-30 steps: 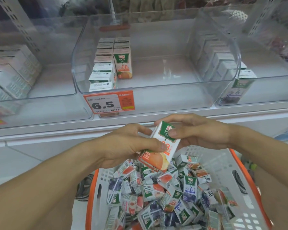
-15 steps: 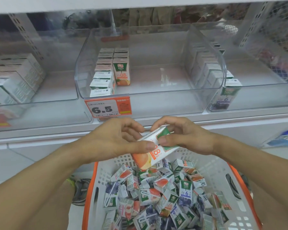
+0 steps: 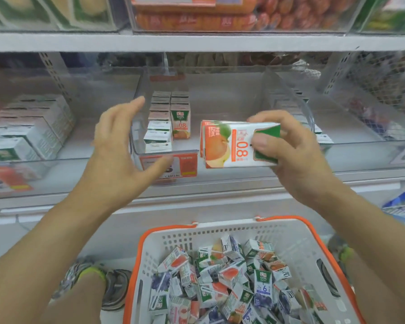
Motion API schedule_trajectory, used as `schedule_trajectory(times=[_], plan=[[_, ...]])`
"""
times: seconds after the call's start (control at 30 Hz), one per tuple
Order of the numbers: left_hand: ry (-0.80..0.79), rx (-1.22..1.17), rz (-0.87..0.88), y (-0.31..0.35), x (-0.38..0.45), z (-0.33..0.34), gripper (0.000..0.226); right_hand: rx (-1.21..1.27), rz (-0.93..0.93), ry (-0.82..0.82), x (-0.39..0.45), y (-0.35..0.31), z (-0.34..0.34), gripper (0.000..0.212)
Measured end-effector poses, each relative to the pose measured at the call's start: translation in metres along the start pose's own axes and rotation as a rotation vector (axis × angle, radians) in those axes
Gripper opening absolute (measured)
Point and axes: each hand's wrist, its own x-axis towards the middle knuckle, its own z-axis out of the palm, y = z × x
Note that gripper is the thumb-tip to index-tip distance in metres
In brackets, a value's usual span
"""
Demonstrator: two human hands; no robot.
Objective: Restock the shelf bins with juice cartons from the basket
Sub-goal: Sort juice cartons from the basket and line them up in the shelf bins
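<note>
An orange juice carton (image 3: 237,146) is held sideways in the right hand (image 3: 288,146), pinched at its green top end only, in front of the middle shelf bin (image 3: 220,157). The left hand (image 3: 119,146) is spread wide with nothing in its grip, hovering by the bin's left corner near the price tag (image 3: 171,166). Since only one end is pinched, the carton could probably be tipped or dropped if it gets clipped on the clear front wall on the way in. It's also lying flat, so it would likely need to be turned upright first, or the neat rows of cartons (image 3: 168,122) already standing at the left of the bin could be knocked over. The rest of the stock is piled loose in the basket (image 3: 220,232) below, so a dropped one would at least be caught there, most likely.
</note>
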Motion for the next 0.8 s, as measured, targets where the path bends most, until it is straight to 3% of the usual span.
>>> schedule_trajectory(times=[0.1,0.23,0.47,0.6,0.8], plan=[[-0.078,0.012,-0.084,-0.013,-0.001,0.016,0.114,-0.402,-0.118,0.047,0.021,-0.014,0.002,0.042],[0.023,0.082,-0.090,-0.020,0.000,0.032,0.113,-0.794,-0.192,0.005,0.059,-0.012,0.006,0.041],[0.065,0.202,-0.069,-0.022,-0.001,0.037,0.117,-1.291,-0.185,-0.425,0.146,0.006,0.027,0.046],[0.068,0.191,-0.055,-0.024,-0.002,0.036,0.116,-1.431,-0.215,-0.599,0.164,0.027,0.052,0.053],[0.083,0.157,-0.058,-0.023,-0.001,0.037,0.116,-1.372,-0.289,-0.562,0.170,0.051,0.053,0.066]])
